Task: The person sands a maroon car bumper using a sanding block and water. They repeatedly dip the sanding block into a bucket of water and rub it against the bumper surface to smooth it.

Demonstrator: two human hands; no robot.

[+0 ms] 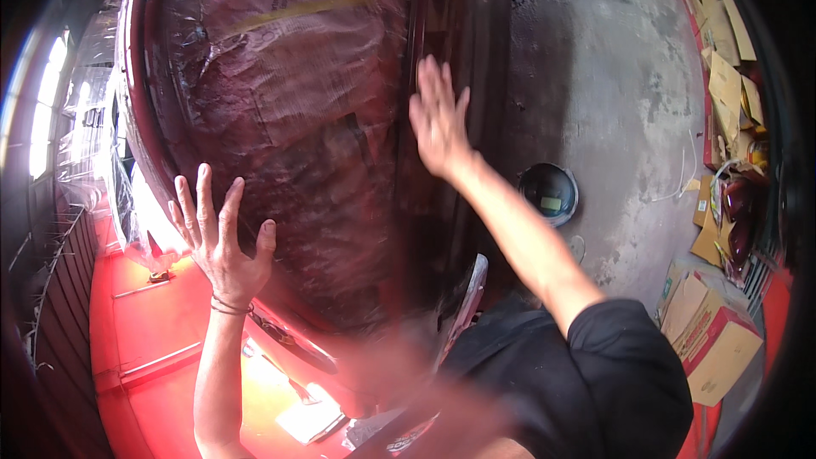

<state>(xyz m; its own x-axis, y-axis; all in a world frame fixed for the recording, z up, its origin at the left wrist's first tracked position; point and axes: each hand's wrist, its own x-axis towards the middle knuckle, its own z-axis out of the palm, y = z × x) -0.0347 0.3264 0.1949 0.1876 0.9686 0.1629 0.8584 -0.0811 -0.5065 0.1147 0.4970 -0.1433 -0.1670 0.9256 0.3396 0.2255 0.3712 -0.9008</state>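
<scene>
Closest in, a black sleeve (629,374) fills the lower right, the bare forearm running up from it. Left hand (219,234) is up, fingers spread wide, palm pressed flat on the lower left edge of the big dark red panel (280,119) wrapped in crinkled clear plastic. Right hand (439,119) is open too, fingers together and flat against the panel's right edge, gripping nothing. The panel looks like a vehicle body part, though blur makes that hard to confirm. Below it, a bright red floor (161,331). Further out, grey concrete (612,76), a round dark container (549,193), and cardboard boxes (710,336) along the right.
</scene>
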